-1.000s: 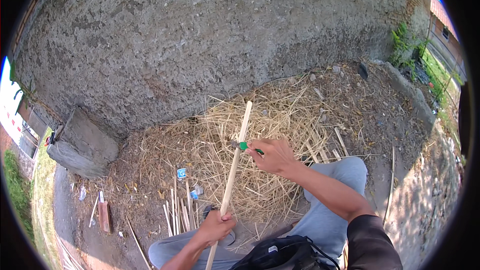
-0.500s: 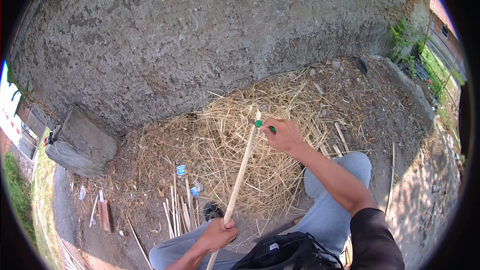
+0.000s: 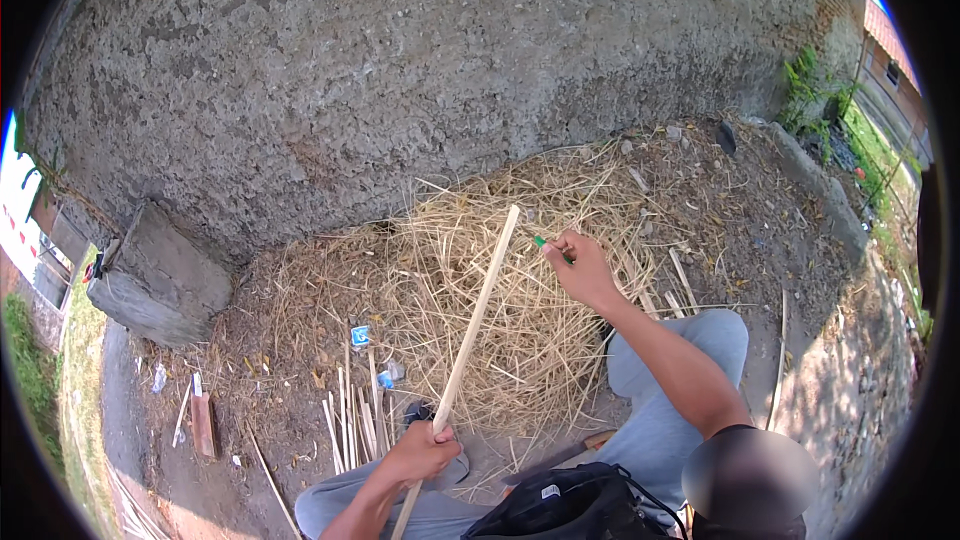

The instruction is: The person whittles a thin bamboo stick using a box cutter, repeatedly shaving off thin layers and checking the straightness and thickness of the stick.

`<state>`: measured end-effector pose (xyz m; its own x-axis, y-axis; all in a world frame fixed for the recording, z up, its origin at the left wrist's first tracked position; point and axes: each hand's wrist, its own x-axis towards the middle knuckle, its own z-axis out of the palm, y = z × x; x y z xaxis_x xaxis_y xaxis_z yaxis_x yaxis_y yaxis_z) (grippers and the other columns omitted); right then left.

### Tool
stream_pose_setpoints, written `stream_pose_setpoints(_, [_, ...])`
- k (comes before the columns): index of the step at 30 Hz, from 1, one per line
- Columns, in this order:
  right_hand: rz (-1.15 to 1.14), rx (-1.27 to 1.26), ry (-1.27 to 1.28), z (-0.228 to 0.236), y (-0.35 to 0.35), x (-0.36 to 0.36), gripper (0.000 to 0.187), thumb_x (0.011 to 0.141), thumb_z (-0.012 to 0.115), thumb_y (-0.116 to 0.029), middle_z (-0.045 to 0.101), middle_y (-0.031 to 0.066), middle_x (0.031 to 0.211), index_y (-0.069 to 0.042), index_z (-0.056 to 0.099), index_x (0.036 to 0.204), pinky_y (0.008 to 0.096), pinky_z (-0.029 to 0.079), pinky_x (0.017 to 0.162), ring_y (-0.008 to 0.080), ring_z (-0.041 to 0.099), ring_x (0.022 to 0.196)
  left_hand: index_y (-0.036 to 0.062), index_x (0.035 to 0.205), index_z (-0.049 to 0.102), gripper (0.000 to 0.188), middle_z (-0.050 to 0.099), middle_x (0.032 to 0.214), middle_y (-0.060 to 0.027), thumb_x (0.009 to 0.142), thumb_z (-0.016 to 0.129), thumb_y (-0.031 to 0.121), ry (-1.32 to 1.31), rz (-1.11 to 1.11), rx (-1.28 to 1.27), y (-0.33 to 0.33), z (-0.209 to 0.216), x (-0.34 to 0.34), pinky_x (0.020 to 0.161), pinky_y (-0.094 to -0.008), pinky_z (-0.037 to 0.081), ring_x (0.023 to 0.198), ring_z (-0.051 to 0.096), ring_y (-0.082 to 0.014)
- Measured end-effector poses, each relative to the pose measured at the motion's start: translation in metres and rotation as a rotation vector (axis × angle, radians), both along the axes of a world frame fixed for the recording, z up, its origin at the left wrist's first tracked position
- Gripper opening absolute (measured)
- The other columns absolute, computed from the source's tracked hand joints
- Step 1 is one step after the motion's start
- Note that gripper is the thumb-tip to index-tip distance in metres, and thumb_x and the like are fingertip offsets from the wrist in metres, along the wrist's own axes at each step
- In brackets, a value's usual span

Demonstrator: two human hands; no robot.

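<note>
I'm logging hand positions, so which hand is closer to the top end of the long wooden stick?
Right. The right hand, holding a small green-tipped tool, hovers just beside the stick's top end. The left hand grips the wooden stick far down near its bottom.

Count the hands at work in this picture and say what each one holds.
2. The left hand grips the lower part of a long pale stick. The right hand, beyond the stick's top end, holds a small green-tipped tool over the straw pile.
</note>
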<state>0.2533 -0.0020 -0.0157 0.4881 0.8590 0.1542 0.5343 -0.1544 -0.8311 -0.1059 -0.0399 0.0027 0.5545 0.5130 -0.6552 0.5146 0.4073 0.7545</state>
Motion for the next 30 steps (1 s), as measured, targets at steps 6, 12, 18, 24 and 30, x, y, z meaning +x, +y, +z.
stream_pose_setpoints(6, [0.067,0.125,0.176,0.004,-0.002,-0.015,0.025,0.093,0.063,-0.027,0.063,0.0095,0.073,-0.002,0.059,0.089,0.0334,0.045,0.060,0.0159,0.058,0.065,0.0162,0.069,0.033,0.035,0.034,0.048,0.0045,0.088,0.061,0.008,0.057,0.045,0.023,0.001,0.003,0.014,0.036,-0.0260,0.020,0.040,0.031,-0.0048])
stream_pose_setpoints(12, [0.211,0.065,0.200,0.007,-0.018,-0.036,0.025,0.094,0.062,-0.026,0.061,0.0055,0.070,-0.002,0.059,0.089,0.0311,0.041,0.055,0.0114,0.052,0.061,0.0039,0.092,0.047,0.031,0.046,0.061,-0.0014,0.095,0.062,0.030,-0.002,0.131,0.499,0.003,-0.027,0.021,0.037,-0.0246,0.029,0.043,0.037,-0.0059])
stream_pose_setpoints(18, [0.228,0.154,0.241,-0.001,-0.021,-0.037,0.025,0.094,0.062,-0.028,0.060,0.0039,0.067,-0.003,0.059,0.090,0.0316,0.039,0.053,0.0113,0.050,0.056,-0.0017,0.102,0.054,0.032,0.056,0.076,-0.0040,0.097,0.059,0.029,-0.015,0.207,0.644,0.011,-0.036,0.026,0.052,-0.0286,0.044,0.061,0.051,-0.0092])
stream_pose_setpoints(24, [0.372,0.079,-0.028,0.001,-0.051,-0.075,0.022,0.094,0.060,-0.030,0.062,0.0094,0.064,-0.008,0.061,0.092,0.0372,0.041,0.050,0.0229,0.056,0.051,0.0021,0.104,0.055,0.022,0.051,0.073,0.0009,0.102,0.048,0.022,-0.204,0.345,-0.034,0.019,-0.012,0.028,0.043,-0.0194,0.033,0.052,0.039,-0.0039])
stream_pose_setpoints(30, [0.511,0.116,-0.246,0.003,-0.066,-0.104,0.021,0.091,0.063,-0.030,0.068,0.0118,0.075,-0.009,0.063,0.090,0.0418,0.046,0.047,0.0327,0.062,0.056,0.0044,0.101,0.053,0.026,0.038,0.065,0.0043,0.105,0.040,0.027,-0.276,0.386,-0.178,0.022,-0.005,0.036,0.039,-0.0202,0.022,0.047,0.027,-0.0032])
